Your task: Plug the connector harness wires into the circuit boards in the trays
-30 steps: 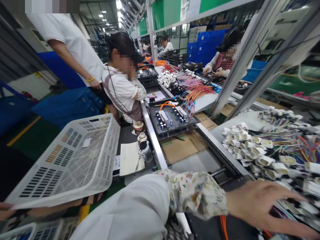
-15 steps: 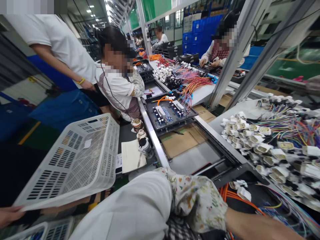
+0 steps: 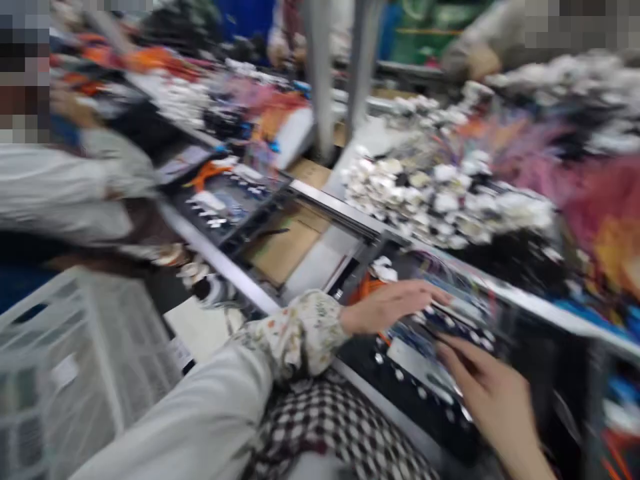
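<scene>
Stretching over the board (image 3: 419, 365), the left hand (image 3: 393, 307) is flat and unclenched; the right hand (image 3: 493, 390) bends its fingers there, too blurred from here to tell what they grip. The board lies in a black tray (image 3: 356, 355).

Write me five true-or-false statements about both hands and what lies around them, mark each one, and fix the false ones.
1. The left hand is over the black tray. True.
2. White connectors are heaped beyond the tray. True.
3. The right hand is buried in that heap. False: it is over the tray.
4. The white basket is at the picture's right. False: it is at the left.
5. A floral sleeve covers the left wrist. True.
</scene>
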